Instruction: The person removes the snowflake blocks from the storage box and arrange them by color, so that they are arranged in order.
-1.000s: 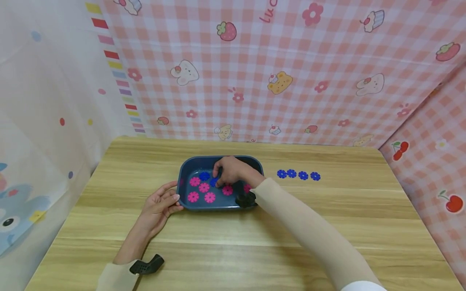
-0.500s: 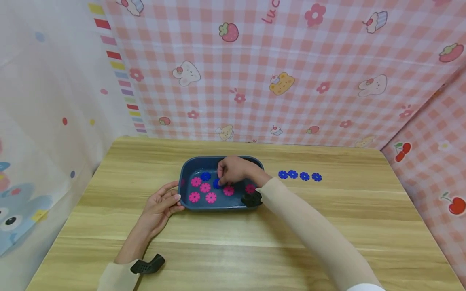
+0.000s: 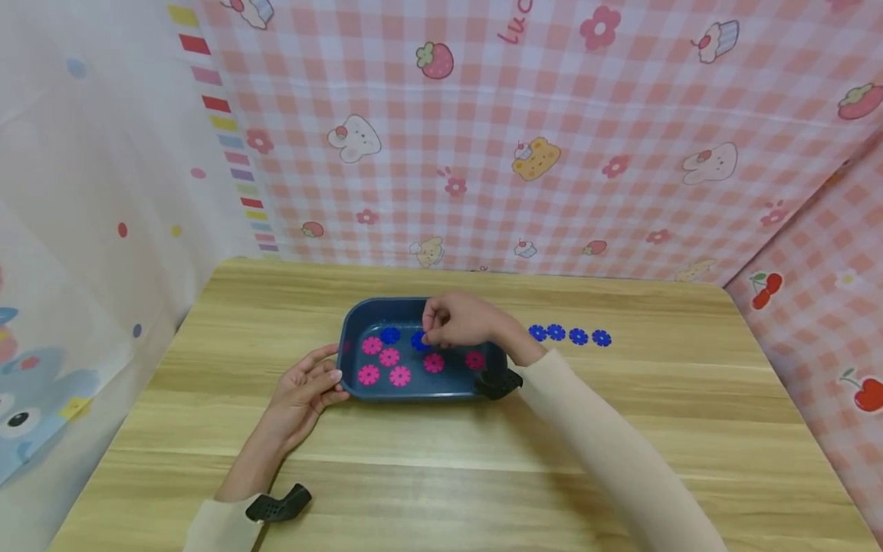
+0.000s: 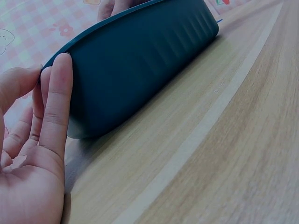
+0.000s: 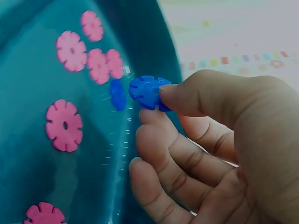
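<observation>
My right hand (image 3: 464, 319) is over the dark blue tray (image 3: 414, 395), pinching a blue snowflake disc (image 5: 148, 92) between thumb and fingertips. That disc shows clear of the tray floor in the right wrist view. Another blue disc (image 3: 390, 336) lies in the tray beside several pink snowflake discs (image 3: 389, 356). At the tray's near left corner, my left hand (image 3: 303, 389) grips the rim, its thumb at the edge and fingers (image 4: 58, 102) against the outer wall.
Several blue discs (image 3: 578, 336) lie in a row on the wooden table (image 3: 441, 475), right of the tray. A checked pink cloth (image 3: 483, 100) hangs behind the table, and a pale cloth (image 3: 103, 230) hangs on the left. Each wrist wears a black camera mount (image 3: 279, 504).
My right hand has picked up a blue disc from the tray floor and lifted it slightly, moving right. The left hand stays at the tray's corner.
</observation>
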Demonstrator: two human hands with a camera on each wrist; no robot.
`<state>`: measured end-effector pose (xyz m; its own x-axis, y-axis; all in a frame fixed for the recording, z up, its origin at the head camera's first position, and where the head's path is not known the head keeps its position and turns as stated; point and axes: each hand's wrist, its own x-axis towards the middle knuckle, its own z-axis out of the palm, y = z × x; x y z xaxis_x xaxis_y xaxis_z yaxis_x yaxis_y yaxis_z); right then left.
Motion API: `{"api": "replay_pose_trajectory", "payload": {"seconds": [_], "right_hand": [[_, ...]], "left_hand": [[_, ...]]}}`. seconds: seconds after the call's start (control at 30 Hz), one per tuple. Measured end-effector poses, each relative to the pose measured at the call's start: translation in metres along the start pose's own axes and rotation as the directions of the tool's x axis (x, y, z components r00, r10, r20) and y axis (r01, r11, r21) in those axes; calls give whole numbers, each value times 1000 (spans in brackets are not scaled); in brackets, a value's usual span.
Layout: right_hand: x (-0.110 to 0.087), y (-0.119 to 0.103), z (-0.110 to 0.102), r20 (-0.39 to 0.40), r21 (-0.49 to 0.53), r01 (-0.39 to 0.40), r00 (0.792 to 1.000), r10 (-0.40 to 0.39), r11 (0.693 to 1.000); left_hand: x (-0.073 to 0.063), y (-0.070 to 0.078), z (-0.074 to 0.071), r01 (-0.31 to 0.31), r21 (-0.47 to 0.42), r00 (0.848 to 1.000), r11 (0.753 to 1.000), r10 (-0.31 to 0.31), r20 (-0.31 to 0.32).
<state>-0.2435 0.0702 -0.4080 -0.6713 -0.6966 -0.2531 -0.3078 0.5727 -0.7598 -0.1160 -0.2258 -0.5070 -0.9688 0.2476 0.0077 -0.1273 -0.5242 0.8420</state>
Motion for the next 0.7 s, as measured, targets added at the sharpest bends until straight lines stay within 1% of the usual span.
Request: {"api": "replay_pose_trajectory", "payload": {"seconds": [0.17,0.3,0.4,0.5,0.7], "right_hand": [[-15,0,-1,-51,55,41,998,-39,998],[-26,1,0,-88,53,80,993,-75,995],[-35,4,2,-123,45,89,989,-83,995],[-45,7,3,-174,56,89,982,-78,994],[-66,17,7,-272,103,115,959,-83,988]], "left_hand": [[0,-2,-1,-10,8,1000,1000,10,17],[1,-2,-1,-7,3,1000,1000,7,15],[1,-2,-1,0,5,1000,1000,0,5],[0,-1,0,4,6,1000,1000,-4,-3],[0,0,2,7,11,1000,1000,-7,-8]]}}
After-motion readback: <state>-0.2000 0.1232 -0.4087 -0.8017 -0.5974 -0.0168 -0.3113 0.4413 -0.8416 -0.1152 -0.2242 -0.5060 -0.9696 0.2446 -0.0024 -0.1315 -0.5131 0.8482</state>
